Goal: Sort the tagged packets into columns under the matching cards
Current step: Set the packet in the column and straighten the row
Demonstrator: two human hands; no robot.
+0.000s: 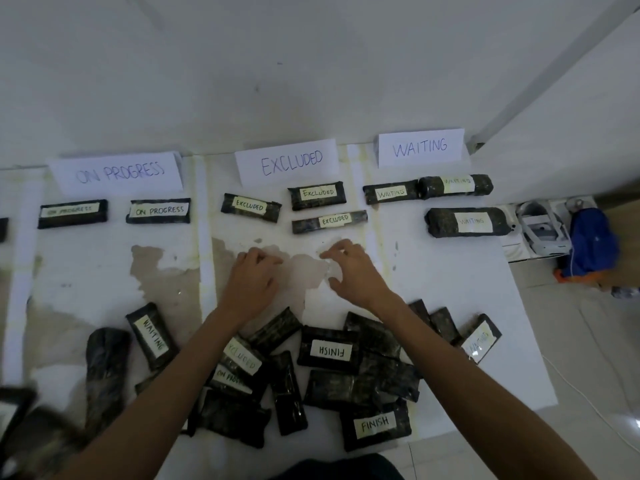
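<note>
Packets (332, 389) pile lower centre; left hand (254, 275) and right hand (349, 268) curl mid-frame (grasp unclear); I'd read each tag (331, 350) first.

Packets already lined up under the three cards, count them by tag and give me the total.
ON PROGRESS packets: 2
EXCLUDED packets: 3
WAITING packets: 3
Total: 8
Not counted: the cut-off packet at the left edge, tag out of view.
</note>
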